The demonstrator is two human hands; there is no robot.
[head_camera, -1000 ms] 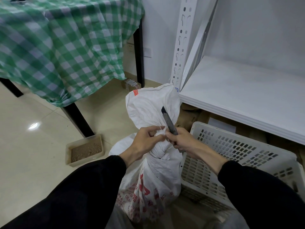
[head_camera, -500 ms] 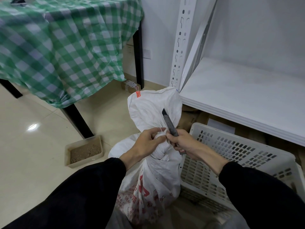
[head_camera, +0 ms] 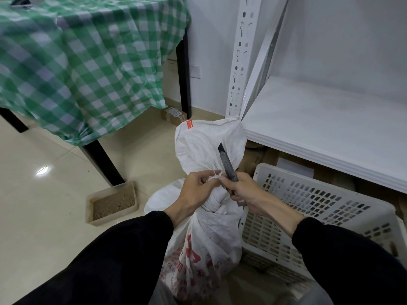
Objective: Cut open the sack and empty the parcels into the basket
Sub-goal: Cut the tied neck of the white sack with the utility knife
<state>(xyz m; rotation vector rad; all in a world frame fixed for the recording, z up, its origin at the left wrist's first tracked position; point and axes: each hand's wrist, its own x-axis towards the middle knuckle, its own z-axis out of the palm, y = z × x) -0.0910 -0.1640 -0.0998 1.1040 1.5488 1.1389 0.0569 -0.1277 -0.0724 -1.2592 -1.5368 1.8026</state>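
hands barely shift from a moment ago: left hand (head_camera: 198, 190) keeps pinching the white tie at the knotted neck of the sack (head_camera: 211, 230), right hand (head_camera: 240, 190) stays closed around the knife (head_camera: 228, 166), blade pointing up beside the tie. sack stands on the floor, touching the empty basket (head_camera: 308, 208) on its right. cutting seems not yet done; sack still tied shut.
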